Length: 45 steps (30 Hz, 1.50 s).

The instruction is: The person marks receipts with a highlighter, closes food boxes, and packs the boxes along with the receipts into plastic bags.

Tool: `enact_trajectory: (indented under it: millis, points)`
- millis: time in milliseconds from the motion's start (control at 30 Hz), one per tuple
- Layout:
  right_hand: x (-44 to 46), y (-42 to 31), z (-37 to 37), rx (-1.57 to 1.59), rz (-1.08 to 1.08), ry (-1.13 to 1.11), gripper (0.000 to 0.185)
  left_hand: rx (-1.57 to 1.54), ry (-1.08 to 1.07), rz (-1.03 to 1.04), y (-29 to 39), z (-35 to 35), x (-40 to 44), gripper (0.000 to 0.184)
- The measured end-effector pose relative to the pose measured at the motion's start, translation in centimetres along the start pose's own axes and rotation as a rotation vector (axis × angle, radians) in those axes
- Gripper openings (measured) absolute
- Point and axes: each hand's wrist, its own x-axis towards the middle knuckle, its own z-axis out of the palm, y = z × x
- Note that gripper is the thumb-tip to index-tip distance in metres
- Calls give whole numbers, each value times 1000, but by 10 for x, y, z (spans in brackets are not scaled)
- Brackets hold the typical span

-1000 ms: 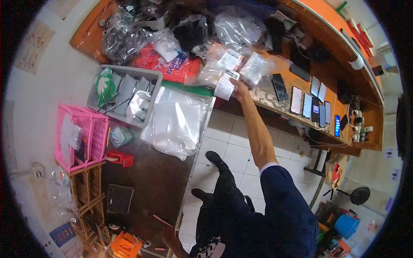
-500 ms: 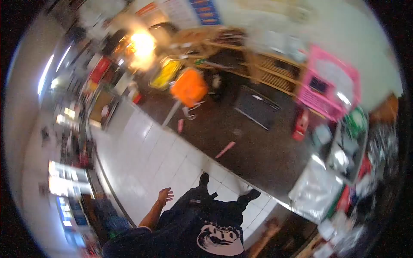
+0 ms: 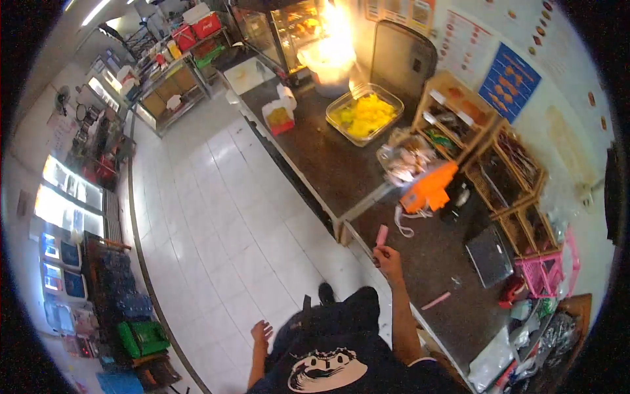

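My right hand [image 3: 388, 261] is over the front edge of the dark counter [image 3: 315, 154], its fingers curled. Just beyond the fingertips is a short pink stick-like object [image 3: 382, 234]; whether the fingers grip its near end I cannot make out. A small dark spot shows at the fingers, too small to name. My left hand [image 3: 262, 331] hangs low over the floor, fingers apart and holding nothing. Near the right hand, an orange bag or pouch [image 3: 430, 187] with a white strap lies on the counter. A thinner pink stick [image 3: 436, 301] rests closer to my body.
Beyond are a glass tray of yellow food pieces [image 3: 364, 117], an open red-and-white box [image 3: 279, 118] and a pot with a bright glare [image 3: 331, 65]. Wooden racks [image 3: 485, 151], a black flat case [image 3: 489, 257] and a pink basket [image 3: 548, 272] line the wall. White floor tiles [image 3: 216, 217] lie left.
My view has swung left along the counter and sharpened. My right arm has come into view, its hand now at the short pink object. The left hand still hangs low and open.
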Motion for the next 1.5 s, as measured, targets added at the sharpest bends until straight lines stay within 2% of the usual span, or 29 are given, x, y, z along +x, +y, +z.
enact_trajectory:
  millis: [67, 133, 233, 300, 367, 400, 433, 467, 567, 600, 667, 700, 733, 767, 800, 833, 933, 967, 1033, 1100, 1133, 1167, 1233, 1267, 1333, 1400, 1500]
  points:
    - [37, -50, 87, 83, 58, -212, 33, -72, -78, 74, 59, 33, 21, 44]
    - [93, -92, 178, 73, -21, -344, 52, -128, -94, 123, 134, 87, 38, 41]
    - [211, -153, 295, 88, -118, -428, 62, -173, -181, 132, 238, 163, 81, 40]
    - [314, -192, 365, 40, -360, -336, 69, -196, -334, 261, 308, 215, 100, 41]
    - [418, -220, 421, -184, -540, -56, 72, -147, -371, 303, 368, 249, 122, 41]
    - [444, -259, 438, -111, -379, -53, 70, -115, -407, 335, 400, 270, 131, 42]
    - [493, -271, 462, -82, -456, 63, 66, -77, -342, 317, 430, 284, 137, 42]
    - [530, -272, 484, -50, -507, 190, 62, -97, -381, 348, 456, 287, 140, 42]
    - [576, -281, 509, -54, -416, 359, 53, -7, -354, 450, 530, 301, 142, 42]
    - [577, -278, 512, 98, -294, 121, 48, 37, -320, 492, 562, 307, 133, 42]
    - [535, -275, 509, 181, -430, -156, 34, 54, -325, 448, 617, 325, 145, 43]
    - [528, -251, 513, 63, -829, -305, 29, -88, -559, 381, 655, 343, 133, 45]
    - [466, -264, 516, 278, -208, -461, 32, -231, -780, 291, 686, 361, 123, 46]
    - [429, -283, 500, 8, -57, -608, 34, -193, -789, 257, 712, 384, 118, 46]
    - [420, -251, 504, -133, -120, -745, 37, -79, -958, 272, 736, 410, 115, 48]
    - [405, -251, 499, -118, -44, -844, 39, 28, -1128, 278, 748, 426, 118, 51]
    - [415, -250, 478, 1, 85, -716, 42, 260, -1071, 130, 761, 452, 168, 51]
    - [451, -195, 479, -41, -35, -372, 47, 199, -959, 118, 764, 460, 177, 47]
    - [498, -161, 477, -184, 4, 157, 51, 197, -973, 142, 777, 461, 206, 46]
    - [534, -186, 483, -332, 57, 467, 50, 170, -995, 174, 792, 464, 223, 48]
    - [547, -183, 489, -390, -50, 585, 50, 170, -1015, 172, 803, 464, 224, 50]
    - [552, -178, 493, -390, -30, 624, 50, 208, -1009, 142, 811, 466, 226, 55]
    - [560, -174, 490, -411, -179, 744, 43, 254, -1010, 157, 823, 472, 219, 55]
    - [558, -172, 481, -408, -174, 770, 43, 277, -1007, 176, 826, 477, 216, 55]
    - [548, -164, 460, -469, 60, 713, 31, 342, -1083, 174, 827, 496, 196, 55]
    - [529, -156, 430, -446, 16, 815, 32, 409, -1170, 164, 816, 519, 166, 56]
    - [489, -163, 373, -721, 197, 648, 31, 517, -1366, 61, 773, 545, 111, 53]
